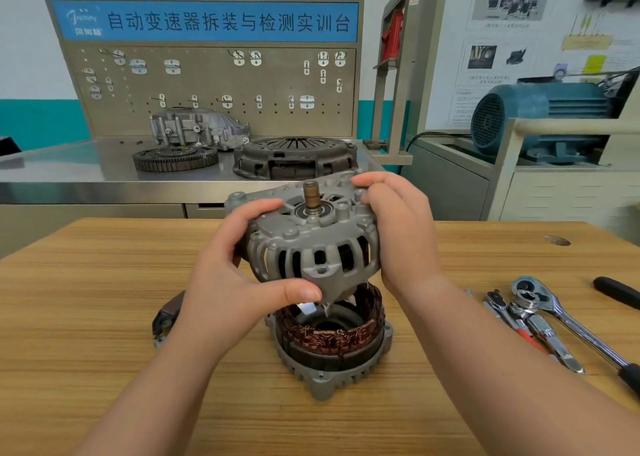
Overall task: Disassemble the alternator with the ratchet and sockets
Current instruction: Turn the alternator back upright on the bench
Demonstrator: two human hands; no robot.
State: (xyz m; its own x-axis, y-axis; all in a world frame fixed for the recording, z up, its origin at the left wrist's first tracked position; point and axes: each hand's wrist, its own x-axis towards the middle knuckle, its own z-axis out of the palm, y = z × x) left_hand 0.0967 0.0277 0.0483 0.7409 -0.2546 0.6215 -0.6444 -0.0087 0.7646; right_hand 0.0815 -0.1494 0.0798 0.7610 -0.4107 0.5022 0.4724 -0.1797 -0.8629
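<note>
Head view. At centre frame, the alternator's front housing [311, 241], with its shaft [310, 196] pointing up, is held tilted over the rear housing [332, 376]. The rear housing sits on the wooden table [104, 300] with its copper windings [329, 334] exposed. The left hand [225, 282] and right hand [401, 223] clasp the front housing from opposite sides, fingers curled round its rim. Two ratchets [554, 317] lie at lower right.

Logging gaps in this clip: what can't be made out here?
Head view only:
- Inside of the front housing: hidden by its own wall and the left hand.
- Dark part: mostly behind the left forearm.
- Large ratchet handle: cut by the right edge.
- Wall posters: text blurred.
</note>
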